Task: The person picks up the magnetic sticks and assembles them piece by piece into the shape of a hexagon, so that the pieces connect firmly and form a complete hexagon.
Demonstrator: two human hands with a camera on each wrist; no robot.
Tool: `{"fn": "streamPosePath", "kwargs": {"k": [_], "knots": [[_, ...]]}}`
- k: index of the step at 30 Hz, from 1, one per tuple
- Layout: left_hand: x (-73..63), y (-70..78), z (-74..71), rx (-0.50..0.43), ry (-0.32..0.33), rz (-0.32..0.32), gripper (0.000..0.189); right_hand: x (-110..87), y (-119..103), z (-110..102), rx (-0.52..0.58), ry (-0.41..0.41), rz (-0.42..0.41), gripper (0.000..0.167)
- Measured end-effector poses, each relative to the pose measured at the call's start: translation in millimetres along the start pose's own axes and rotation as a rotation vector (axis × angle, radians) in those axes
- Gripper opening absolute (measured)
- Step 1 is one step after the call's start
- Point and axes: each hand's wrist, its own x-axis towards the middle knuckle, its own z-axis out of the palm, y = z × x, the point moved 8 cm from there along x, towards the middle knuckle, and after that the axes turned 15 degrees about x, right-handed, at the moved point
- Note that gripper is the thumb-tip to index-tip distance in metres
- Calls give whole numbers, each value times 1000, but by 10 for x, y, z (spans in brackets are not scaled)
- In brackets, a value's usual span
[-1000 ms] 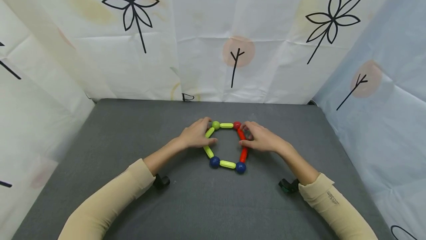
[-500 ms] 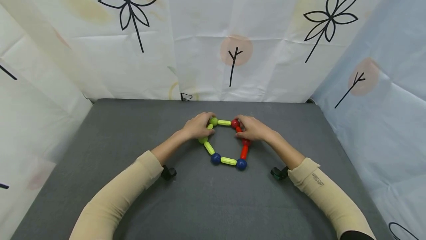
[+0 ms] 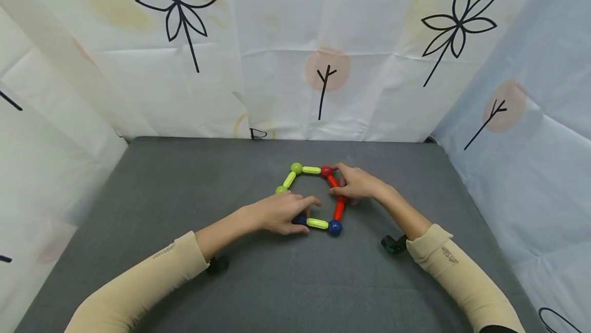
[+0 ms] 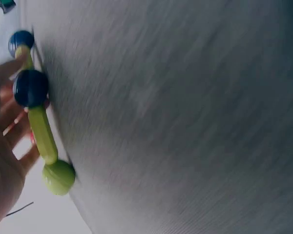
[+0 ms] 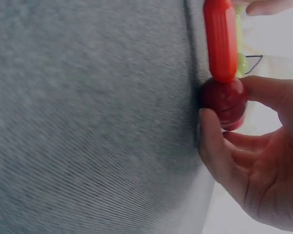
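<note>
A ring of magnetic rods and balls lies flat on the grey table (image 3: 194,292). In the head view my left hand (image 3: 277,213) is over its near left corner, with thumb and spread fingers around a blue ball (image 4: 31,87). No firm hold is visible there. My right hand (image 3: 362,184) is at the ring's right side. In the right wrist view its thumb and a finger pinch a red ball (image 5: 224,100) joined to a red rod (image 5: 220,39). A second red ball (image 3: 326,171) sits by its fingertips. Part of the ring's left side is hidden under my left hand.
Other parts of the ring are a far green ball (image 3: 296,169), a yellow-green rod (image 3: 317,223) and a near right blue ball (image 3: 335,228). White printed cloth (image 3: 281,66) hangs behind the table and at both sides.
My left hand has moved from the far green ball toward me, to the near left blue ball. My right hand has shifted slightly right. The ring looks unmoved since half a second ago.
</note>
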Motion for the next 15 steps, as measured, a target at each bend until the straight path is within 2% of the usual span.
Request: {"fn": "streamPosePath", "kwargs": {"k": [5, 11, 15], "knots": [[-67, 24, 50, -79, 13, -29, 60, 28, 34, 27, -13, 28, -12, 66], [-140, -34, 45, -233, -24, -39, 60, 23, 23, 38, -60, 64, -38, 65], [-159, -27, 37, -259, -51, -35, 60, 15, 18, 28, -73, 90, -45, 64]]}}
